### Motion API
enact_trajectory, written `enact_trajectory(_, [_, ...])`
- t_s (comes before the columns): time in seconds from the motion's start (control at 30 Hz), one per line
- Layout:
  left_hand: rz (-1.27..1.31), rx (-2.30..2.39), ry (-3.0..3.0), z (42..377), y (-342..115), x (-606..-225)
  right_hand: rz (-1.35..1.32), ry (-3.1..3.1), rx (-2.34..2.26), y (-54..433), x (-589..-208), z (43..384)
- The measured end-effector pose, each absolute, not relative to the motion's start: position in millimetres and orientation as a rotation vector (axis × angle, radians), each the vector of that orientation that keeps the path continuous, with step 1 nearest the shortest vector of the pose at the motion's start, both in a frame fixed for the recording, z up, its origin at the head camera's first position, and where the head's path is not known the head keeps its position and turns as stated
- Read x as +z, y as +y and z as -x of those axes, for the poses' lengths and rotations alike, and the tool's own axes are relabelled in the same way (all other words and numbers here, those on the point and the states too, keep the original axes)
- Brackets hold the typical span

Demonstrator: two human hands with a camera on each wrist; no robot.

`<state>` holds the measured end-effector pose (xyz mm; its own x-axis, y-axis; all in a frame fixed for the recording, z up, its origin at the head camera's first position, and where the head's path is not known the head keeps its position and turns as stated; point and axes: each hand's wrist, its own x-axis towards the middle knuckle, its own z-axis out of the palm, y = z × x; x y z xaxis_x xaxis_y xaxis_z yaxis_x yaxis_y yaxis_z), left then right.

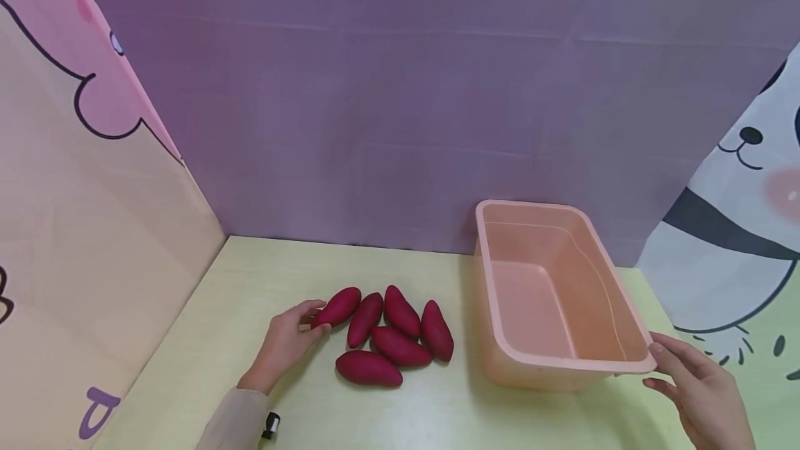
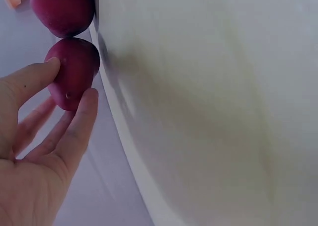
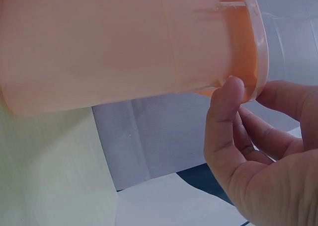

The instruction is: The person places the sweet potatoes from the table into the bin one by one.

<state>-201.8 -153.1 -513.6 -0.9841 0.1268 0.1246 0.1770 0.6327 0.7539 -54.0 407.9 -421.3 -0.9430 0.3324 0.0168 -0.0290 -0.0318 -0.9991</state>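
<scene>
While half-curled left hand (image 1: 289, 340) pinches sweet potato (image 1: 340, 305) farthest from tub (image 1: 528, 301), and right hand (image 1: 705, 387) pinches its rim (image 1: 575, 364), shallow fingertip hold could let smooth skin slip

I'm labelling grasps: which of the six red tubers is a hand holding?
The leftmost tuber in the head view: the left hand grips it between thumb and fingers. No hand touches the other five tubers.
</scene>
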Motion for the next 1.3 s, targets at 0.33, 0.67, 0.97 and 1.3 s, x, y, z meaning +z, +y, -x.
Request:
enact_trajectory(0.33, [0.448,-1.178,-2.638,201,-148,-497,0.37,-2.006,2.048,408,-422,55])
enact_trajectory(0.67, [0.669,-1.057,-2.505,207,-124,-453,0.425,-2.035,2.018,407,-421,55])
enact_trajectory(0.97, [0.889,-1.019,-2.358,222,-89,-415,0.323,-2.007,2.056,406,-421,54])
enact_trajectory(1.3, [1.065,-1.117,-2.237,243,-35,-372,0.264,-2.001,2.067,409,-421,53])
